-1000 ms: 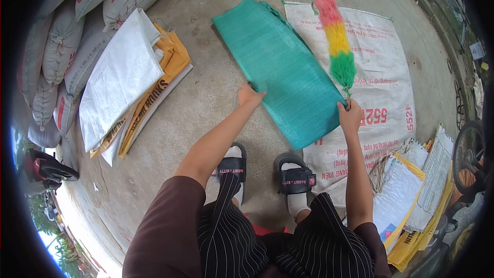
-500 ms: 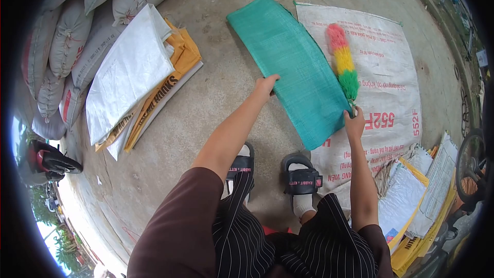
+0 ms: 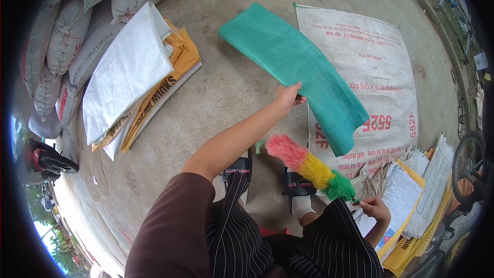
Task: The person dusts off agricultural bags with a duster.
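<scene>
My left hand (image 3: 291,98) is closed on the near edge of a folded green sack (image 3: 288,51), which it holds up over the concrete and partly over a flat white printed sack (image 3: 386,67). Down at the right, near my knee, my right hand (image 3: 372,208) pinches the handle end of a pink, yellow and green duster (image 3: 314,170). The duster's pink tip points up and to the left, above my sandals. No contact shows between the duster and the green sack.
Folded white and yellow sacks (image 3: 128,72) lie at the left, beside a pile of filled sacks (image 3: 67,41). More folded sacks (image 3: 427,201) lie at the lower right, near a wheel (image 3: 467,167). My sandals (image 3: 298,183) stand on the concrete.
My right hand has let go of the green sack's corner and moved down toward me with the duster, which now points left. My left hand has shifted right, and the green sack has turned and bent.
</scene>
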Demonstrator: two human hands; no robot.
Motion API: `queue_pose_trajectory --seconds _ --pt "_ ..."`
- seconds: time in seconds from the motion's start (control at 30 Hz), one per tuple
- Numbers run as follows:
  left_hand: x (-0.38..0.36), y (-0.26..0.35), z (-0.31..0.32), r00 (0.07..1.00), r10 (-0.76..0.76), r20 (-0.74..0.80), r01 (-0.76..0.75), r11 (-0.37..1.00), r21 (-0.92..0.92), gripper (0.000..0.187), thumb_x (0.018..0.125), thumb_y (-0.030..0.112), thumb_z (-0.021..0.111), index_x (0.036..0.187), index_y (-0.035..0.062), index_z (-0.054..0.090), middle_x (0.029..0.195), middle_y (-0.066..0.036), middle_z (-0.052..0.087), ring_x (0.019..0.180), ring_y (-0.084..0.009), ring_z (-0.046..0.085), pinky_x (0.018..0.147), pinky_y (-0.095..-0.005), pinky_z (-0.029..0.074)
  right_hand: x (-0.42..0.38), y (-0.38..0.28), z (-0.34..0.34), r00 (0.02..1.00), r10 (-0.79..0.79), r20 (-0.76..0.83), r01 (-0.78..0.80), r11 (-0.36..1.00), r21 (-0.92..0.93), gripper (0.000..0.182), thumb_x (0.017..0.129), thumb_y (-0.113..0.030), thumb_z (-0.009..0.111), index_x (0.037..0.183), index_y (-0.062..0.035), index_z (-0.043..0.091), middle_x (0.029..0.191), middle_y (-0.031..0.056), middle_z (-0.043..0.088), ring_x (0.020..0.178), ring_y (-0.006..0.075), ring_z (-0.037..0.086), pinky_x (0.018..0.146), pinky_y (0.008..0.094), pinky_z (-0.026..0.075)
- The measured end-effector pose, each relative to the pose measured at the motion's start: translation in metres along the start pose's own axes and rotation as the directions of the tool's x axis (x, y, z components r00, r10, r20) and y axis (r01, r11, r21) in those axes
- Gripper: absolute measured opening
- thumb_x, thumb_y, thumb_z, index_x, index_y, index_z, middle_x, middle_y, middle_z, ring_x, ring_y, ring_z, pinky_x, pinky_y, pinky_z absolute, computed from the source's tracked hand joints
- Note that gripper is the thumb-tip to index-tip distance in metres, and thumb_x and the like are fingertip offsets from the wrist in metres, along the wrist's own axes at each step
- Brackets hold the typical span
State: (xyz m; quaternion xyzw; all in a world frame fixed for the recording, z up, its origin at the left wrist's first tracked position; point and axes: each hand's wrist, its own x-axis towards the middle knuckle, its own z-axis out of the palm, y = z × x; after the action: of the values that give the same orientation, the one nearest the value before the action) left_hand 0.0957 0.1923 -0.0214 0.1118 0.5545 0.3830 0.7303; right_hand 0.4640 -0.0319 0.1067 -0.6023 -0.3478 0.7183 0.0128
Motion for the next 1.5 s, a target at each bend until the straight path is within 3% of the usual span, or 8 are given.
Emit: queue_pose_trajectory --seconds 0.27,0.6,0.77,0.83,1.0,1.1,1.4,1.5 --pt "-0.06 -0.113 -0.013 0.949 -0.213 0.233 0.222 0.975 -0.014 0.059 0.081 0.045 0.057 0.122 0.0088 0.035 0.107 -0.013 0.054 0.087 -0.0195 0.059 0.069 -0.035 0.047 0.02 0.036 0.01 0.87 0.028 -0.492 0.112 0.961 0.253 0.026 0.088 -0.023 0.05 0.094 0.0003 0.062 0.047 -0.0074 0.035 0.036 0.0021 0.029 0.034 0.0199 0.019" --pt "-0.038 -0.045 -0.156 0.823 0.085 -0.562 -0.23 0.954 -0.193 0.06 0.075 0.033 0.065 0.119 -0.0005 0.041 0.11 -0.016 0.051 0.095 -0.032 0.054 0.075 -0.0433 0.046 0.038 0.087 -0.011 0.629 0.177 -0.757 0.055 0.961 0.271 0.031 0.087 -0.029 0.053 0.081 -0.0006 0.063 0.046 -0.004 0.038 0.038 0.0054 0.034 0.037 0.0225 0.025" --pt "-0.039 -0.017 -0.192 0.951 -0.008 -0.31 0.036 0.996 0.085 0.051 0.078 0.022 0.062 0.119 -0.0012 0.043 0.115 -0.015 0.049 0.11 -0.0266 0.046 0.089 -0.043 0.04 0.098 0.096 0.0 -0.08 -0.194 -0.978 0.208 0.956 -0.207 0.036 0.091 -0.026 0.039 0.066 -0.0002 0.046 0.055 0.0033 0.043 0.054 0.0139 0.04 0.051 0.0299 0.032" --pt "-0.052 -0.012 -0.181 0.976 -0.176 -0.131 0.219 0.755 0.618 0.046 0.079 0.017 0.06 0.118 -0.0015 0.044 0.114 -0.013 0.051 0.105 -0.0216 0.051 0.085 -0.0354 0.043 0.112 0.046 0.043 0.061 -0.405 -0.912 0.225 0.896 -0.383 0.033 0.09 -0.02 0.036 0.067 0.0019 0.044 0.053 0.009 0.042 0.051 0.0172 0.038 0.051 0.0324 0.033" --pt "-0.046 -0.068 -0.189 0.983 0.128 -0.134 -0.043 0.86 0.509 0.035 0.08 0.018 0.058 0.109 -0.0018 0.052 0.103 -0.011 0.058 0.09 -0.0177 0.057 0.074 -0.032 0.047 0.171 0.01 0.102 0.665 -0.74 -0.105 0.344 0.428 -0.836 0.018 0.086 -0.02 0.045 0.077 -0.0043 0.048 0.058 0.017 0.054 0.056 0.0392 0.054 0.05 0.0459 0.041" --pt "-0.058 -0.071 -0.187 0.962 0.221 -0.159 -0.111 0.854 0.509 0.034 0.083 0.021 0.056 0.107 -0.0031 0.053 0.098 -0.01 0.059 0.088 -0.0184 0.058 0.076 -0.0325 0.047 0.189 0.023 0.07 0.757 -0.595 -0.269 0.079 0.492 -0.867 0.017 0.085 -0.02 0.045 0.081 -0.0048 0.05 0.062 0.0185 0.056 0.059 0.038 0.056 0.053 0.047 0.043" --pt "-0.072 -0.033 -0.198 0.991 -0.035 -0.131 0.108 0.791 0.602 0.038 0.084 0.029 0.057 0.104 -0.0031 0.054 0.089 -0.01 0.061 0.078 -0.0182 0.059 0.07 -0.0367 0.048 0.129 0.112 -0.07 0.002 -0.302 -0.953 -0.151 0.942 -0.299 0.038 0.089 -0.027 0.037 0.08 0.0019 0.059 0.073 0.0246 0.058 0.075 0.0417 0.055 0.065 0.0481 0.04" --pt "-0.07 -0.019 -0.198 0.981 -0.147 -0.126 0.191 0.841 0.506 0.046 0.082 0.031 0.059 0.109 -0.0044 0.05 0.1 -0.012 0.058 0.086 -0.0208 0.058 0.077 -0.0392 0.047 0.112 0.123 -0.073 0.031 -0.212 -0.977 -0.124 0.969 -0.214 0.042 0.09 -0.03 0.037 0.073 0.0043 0.055 0.062 0.0169 0.054 0.067 0.0309 0.056 0.063 0.042 0.041"
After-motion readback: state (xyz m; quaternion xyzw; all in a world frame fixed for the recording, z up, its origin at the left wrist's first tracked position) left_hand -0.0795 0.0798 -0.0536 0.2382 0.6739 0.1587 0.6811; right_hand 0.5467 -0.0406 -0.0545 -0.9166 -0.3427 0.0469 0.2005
